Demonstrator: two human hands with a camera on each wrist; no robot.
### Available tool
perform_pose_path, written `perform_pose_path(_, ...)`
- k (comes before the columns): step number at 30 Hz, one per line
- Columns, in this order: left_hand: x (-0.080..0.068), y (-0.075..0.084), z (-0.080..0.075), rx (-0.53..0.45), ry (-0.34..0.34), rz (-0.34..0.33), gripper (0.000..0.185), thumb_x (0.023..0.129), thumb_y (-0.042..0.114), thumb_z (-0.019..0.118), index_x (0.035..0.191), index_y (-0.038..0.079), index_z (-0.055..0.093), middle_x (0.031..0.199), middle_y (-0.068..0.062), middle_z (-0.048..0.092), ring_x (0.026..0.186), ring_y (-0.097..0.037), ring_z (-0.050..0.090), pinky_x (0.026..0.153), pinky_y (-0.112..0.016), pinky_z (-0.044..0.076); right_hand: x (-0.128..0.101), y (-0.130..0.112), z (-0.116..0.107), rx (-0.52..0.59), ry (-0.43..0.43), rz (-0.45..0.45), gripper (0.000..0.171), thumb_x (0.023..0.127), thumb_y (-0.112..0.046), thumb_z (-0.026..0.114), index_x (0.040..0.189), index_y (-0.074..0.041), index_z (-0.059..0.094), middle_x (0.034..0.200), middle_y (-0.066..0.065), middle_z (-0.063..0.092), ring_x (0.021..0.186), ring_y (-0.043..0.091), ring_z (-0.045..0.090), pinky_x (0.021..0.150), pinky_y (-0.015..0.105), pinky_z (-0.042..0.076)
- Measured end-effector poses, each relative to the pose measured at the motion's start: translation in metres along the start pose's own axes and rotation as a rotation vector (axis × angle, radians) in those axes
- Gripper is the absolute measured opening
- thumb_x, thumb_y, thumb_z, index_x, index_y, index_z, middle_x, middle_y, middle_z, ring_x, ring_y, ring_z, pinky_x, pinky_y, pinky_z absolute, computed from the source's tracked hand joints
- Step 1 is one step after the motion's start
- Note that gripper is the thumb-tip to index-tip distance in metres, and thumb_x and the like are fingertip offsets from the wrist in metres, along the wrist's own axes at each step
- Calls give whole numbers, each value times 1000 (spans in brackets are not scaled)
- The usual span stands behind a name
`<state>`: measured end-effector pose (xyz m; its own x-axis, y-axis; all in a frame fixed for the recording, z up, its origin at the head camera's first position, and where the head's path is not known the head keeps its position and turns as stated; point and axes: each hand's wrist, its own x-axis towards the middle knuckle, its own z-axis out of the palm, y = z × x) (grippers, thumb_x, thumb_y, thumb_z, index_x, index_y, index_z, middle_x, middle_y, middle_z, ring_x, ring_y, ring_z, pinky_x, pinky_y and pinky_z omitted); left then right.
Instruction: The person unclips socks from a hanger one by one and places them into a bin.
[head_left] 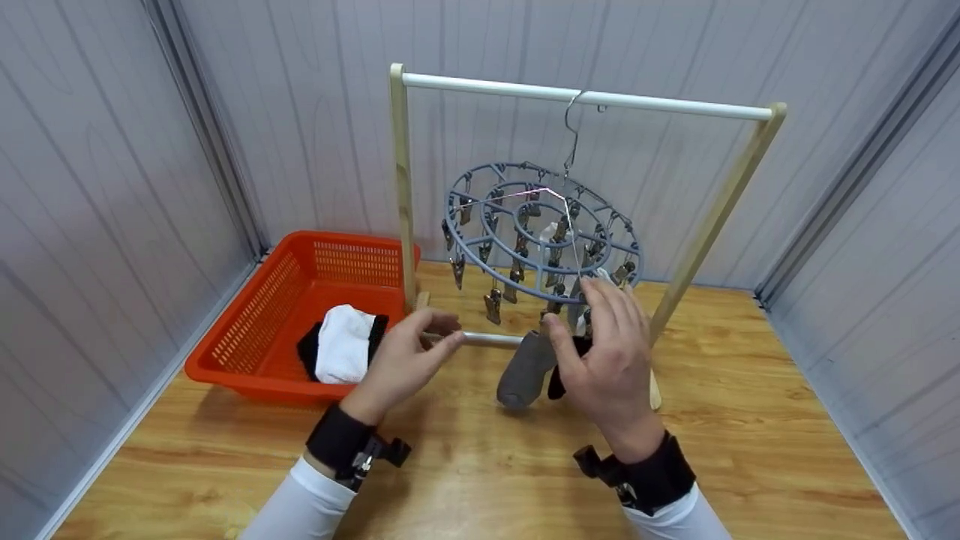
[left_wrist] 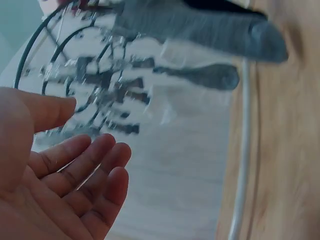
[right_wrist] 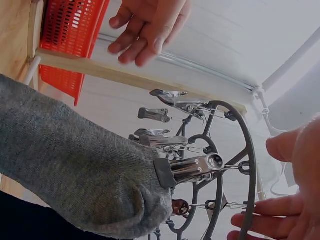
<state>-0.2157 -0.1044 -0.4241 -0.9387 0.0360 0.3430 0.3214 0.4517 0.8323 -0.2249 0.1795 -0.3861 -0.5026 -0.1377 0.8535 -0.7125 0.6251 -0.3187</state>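
A round grey clip hanger (head_left: pixel 480 259) hangs tilted, its metal clips dangling. From its near rim hangs a grey sock (head_left: pixel 523 375), held by a metal clip (right_wrist: pixel 192 169). A black sock beside it is partly hidden behind my right hand (head_left: pixel 611 367). That hand is at the hanger's lower right rim, thumb apart and fingers extended behind the ring in the right wrist view; whether they touch it I cannot tell. My left hand (head_left: pixel 405 360), fingers loosely bent and holding nothing, hovers between the basket and the grey sock.
An orange basket (head_left: pixel 247 382) on the left contains a white sock (head_left: pixel 343 345) and black socks. The hanger hooks onto the white top bar (head_left: pixel 487 88) of a wooden-legged rack, whose lower bar (head_left: pixel 487 339) runs behind the hands. Pale panels surround the wooden table (head_left: pixel 465 480).
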Motion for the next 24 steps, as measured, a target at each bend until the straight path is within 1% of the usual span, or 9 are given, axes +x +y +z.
perform_pose_path(2, -2, 0, 7, 4, -46, 16, 34, 105, 25, 82, 133, 7, 73, 123, -3, 76, 110, -22, 71, 92, -45, 60, -1, -1, 0, 5, -6, -12, 55, 104, -24, 79, 147, 8, 65, 145, 26, 67, 141, 44, 59, 130, 61, 29)
perform_pose_path(5, -4, 1, 15, 60, -104, 66, 42, 104, 26, 83, 139, 8, 70, 133, -6, 75, 121, -26, 70, 98, -49, 59, -2, -1, 1, 10, -12, -31, 56, 104, -24, 79, 147, 8, 64, 146, 26, 67, 141, 45, 59, 130, 59, 29)
perform_pose_path(7, -5, 0, 19, 96, -124, 94, 45, 103, 27, 84, 142, 8, 69, 138, -8, 74, 127, -28, 69, 102, -50, 58, -2, -2, 1, 10, -18, -45, 57, 104, -25, 79, 148, 8, 64, 146, 26, 67, 141, 44, 59, 130, 59, 29)
perform_pose_path(9, -6, 0, 22, 125, -136, 107, 50, 103, 29, 85, 145, 8, 67, 142, -9, 72, 131, -27, 67, 105, -49, 57, -2, -2, 1, 9, -25, -63, 58, 105, -27, 78, 148, 8, 63, 146, 26, 67, 141, 44, 59, 131, 58, 29)
perform_pose_path(11, -6, 0, 25, 124, -149, 96, 55, 102, 31, 85, 148, 9, 65, 145, -9, 71, 134, -26, 66, 108, -49, 56, -3, -3, 1, 13, -33, -80, 58, 105, -28, 78, 149, 7, 63, 147, 25, 67, 142, 42, 59, 131, 57, 30)
perform_pose_path(14, -8, -2, 30, 117, -174, 54, 61, 102, 36, 85, 152, 12, 62, 151, -7, 68, 139, -26, 63, 113, -52, 53, -3, -4, 0, 19, -50, -95, 58, 106, -30, 77, 150, 6, 63, 148, 23, 66, 143, 40, 58, 131, 56, 30)
perform_pose_path(17, -10, -4, 35, 89, -213, 20, 64, 102, 37, 85, 156, 13, 59, 155, -6, 65, 144, -25, 60, 117, -54, 50, -3, -6, 0, 23, -72, -102, 58, 106, -31, 77, 149, 6, 64, 147, 23, 67, 142, 41, 59, 131, 56, 29)
perform_pose_path(21, -11, -7, 41, 44, -247, 10, 68, 101, 35, 86, 158, 13, 56, 157, -8, 64, 146, -26, 58, 120, -55, 47, -3, -8, 0, 29, -92, -109, 59, 107, -34, 75, 147, 7, 65, 145, 24, 68, 140, 42, 60, 131, 58, 29)
perform_pose_path(24, -12, -10, 46, 23, -247, 1, 68, 100, 35, 87, 158, 14, 57, 155, -8, 65, 144, -25, 60, 121, -54, 45, -3, -8, -1, 39, -109, -107, 59, 107, -36, 74, 147, 6, 65, 146, 22, 67, 142, 41, 59, 130, 58, 30)
